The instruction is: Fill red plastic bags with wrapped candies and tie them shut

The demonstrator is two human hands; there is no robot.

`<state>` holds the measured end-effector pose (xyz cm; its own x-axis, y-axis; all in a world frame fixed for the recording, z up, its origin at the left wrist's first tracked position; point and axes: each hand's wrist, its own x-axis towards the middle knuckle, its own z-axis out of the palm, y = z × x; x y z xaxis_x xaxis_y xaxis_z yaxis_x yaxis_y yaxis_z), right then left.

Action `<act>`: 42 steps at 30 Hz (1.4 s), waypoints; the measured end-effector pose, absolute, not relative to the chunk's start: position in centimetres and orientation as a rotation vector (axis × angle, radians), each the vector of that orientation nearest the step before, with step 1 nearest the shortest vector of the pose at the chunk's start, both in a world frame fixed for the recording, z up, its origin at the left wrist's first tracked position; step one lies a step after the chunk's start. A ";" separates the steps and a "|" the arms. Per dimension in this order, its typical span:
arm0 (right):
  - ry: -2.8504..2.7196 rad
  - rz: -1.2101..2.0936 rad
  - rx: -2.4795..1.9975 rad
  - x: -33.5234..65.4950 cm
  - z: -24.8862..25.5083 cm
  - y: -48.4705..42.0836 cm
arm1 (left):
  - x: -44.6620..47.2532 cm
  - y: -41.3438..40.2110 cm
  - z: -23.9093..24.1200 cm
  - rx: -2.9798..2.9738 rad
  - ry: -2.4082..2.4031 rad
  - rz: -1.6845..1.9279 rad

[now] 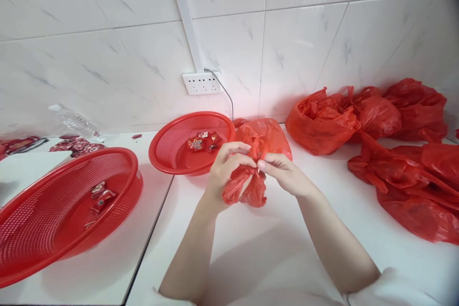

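A red plastic bag [270,135] rests on the white table in front of me, its gathered neck and handles rising between my hands. My left hand [231,167] is closed around the gathered plastic, with loose handle ends hanging below its fingers. From the other side, my right hand [281,172] pinches the bag's neck between thumb and fingers. The fingertips of both hands meet at the twisted part. What the bag holds cannot be made out. Just left of it stands a red mesh basket [168,150] with several small wrapped packets [203,141] inside.
A larger red basket [124,162] at left holds a few packets [102,201]. Several filled red bags [319,124] line the wall at right, with more bags [416,172] nearer. A plastic bottle [77,122] lies at back left. A power strip [201,84] is on the wall.
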<state>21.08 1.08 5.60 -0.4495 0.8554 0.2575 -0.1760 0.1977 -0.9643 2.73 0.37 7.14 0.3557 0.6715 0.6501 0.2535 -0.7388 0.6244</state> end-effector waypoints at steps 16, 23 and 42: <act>-1.097 0.963 -0.691 25.3 7.1 1.9 | 0.5 0.7 8.5 1.579 1.019 1.152; -1.300 0.982 -0.809 27.3 7.0 1.3 | -0.4 1.3 8.9 1.513 1.049 0.857; -2.123 0.431 -1.425 20.2 -5.0 -2.0 | -1.1 1.0 8.0 1.921 1.505 0.270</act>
<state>20.19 -2.04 -5.01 -0.2937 0.9205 0.2576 0.7472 0.3892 -0.5388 -1.12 1.02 8.01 0.3121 0.9203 -0.2359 0.7809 -0.1070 0.6155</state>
